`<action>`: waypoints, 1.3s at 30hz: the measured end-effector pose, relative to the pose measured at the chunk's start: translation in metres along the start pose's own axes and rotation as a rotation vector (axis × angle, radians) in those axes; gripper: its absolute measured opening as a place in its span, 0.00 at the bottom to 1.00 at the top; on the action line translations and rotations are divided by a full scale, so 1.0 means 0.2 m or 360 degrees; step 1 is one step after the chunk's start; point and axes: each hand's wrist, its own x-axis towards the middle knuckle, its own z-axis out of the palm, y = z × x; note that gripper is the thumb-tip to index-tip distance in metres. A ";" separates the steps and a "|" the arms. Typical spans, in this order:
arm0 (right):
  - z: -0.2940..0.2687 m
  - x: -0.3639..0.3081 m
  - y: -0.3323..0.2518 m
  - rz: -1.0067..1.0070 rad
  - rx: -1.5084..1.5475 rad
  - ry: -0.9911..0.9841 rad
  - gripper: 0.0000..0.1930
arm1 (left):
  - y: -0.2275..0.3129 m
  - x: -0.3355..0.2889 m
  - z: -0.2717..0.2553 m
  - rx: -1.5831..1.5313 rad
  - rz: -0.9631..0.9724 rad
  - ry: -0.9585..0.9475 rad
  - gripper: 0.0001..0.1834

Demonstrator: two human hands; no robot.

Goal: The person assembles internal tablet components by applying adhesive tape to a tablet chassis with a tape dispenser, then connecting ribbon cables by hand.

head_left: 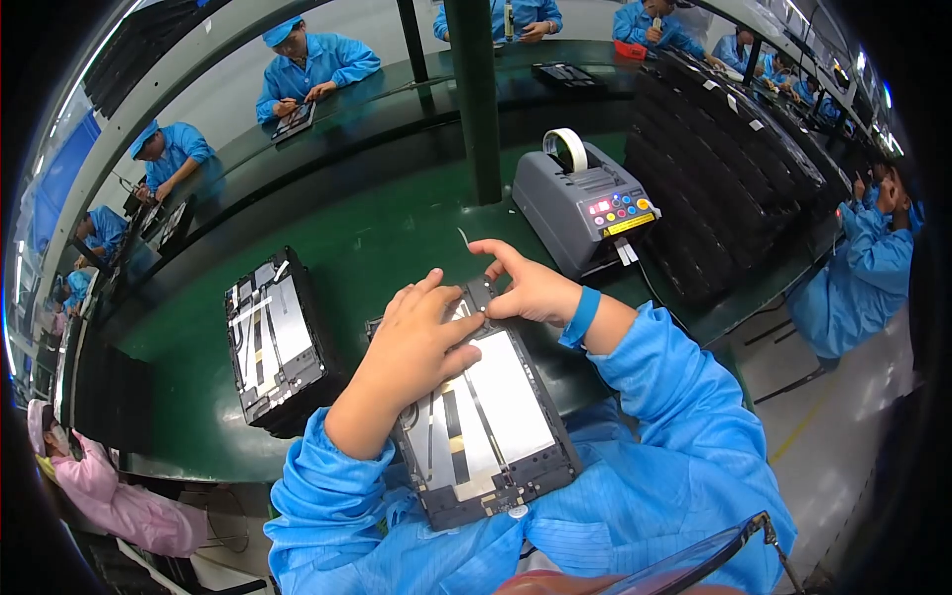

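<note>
An opened tablet-like device (516, 397) lies before me, its silvery battery packs, black frame and flat cables exposed. Across its upper part rests my left hand (412, 342), open, fingers spread and touching the inside. At the top edge, my right hand (531, 293) has its thumb against the device near my left fingertips. The right index finger is stretched out, apart from the thumb. A thin pale strip, like tape (463, 237), sticks up at that fingertip; how it is attached cannot be made out. The right hand's other fingers are partly hidden.
A stack of similar opened devices (278, 337) stands left on the green table (198, 416). Beyond my right hand is a grey tape dispenser (585, 203) with a tape roll. Black stacked trays (729, 178) rise at right. A dark post (476, 129) stands ahead; co-workers sit around.
</note>
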 end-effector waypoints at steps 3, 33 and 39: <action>-0.02 0.02 0.05 -0.0052 0.0068 0.0026 0.40 | 0.03 0.01 -0.01 0.0278 0.0003 0.0039 0.20; -0.03 0.00 -0.04 -0.0105 -0.0932 0.0123 0.22 | 0.01 0.10 0.00 -0.0276 -0.0705 -0.0208 0.09; 0.04 -0.21 0.18 -0.0190 -0.0641 0.0761 0.23 | 0.07 -0.02 -0.04 0.0048 -0.0527 0.0274 0.31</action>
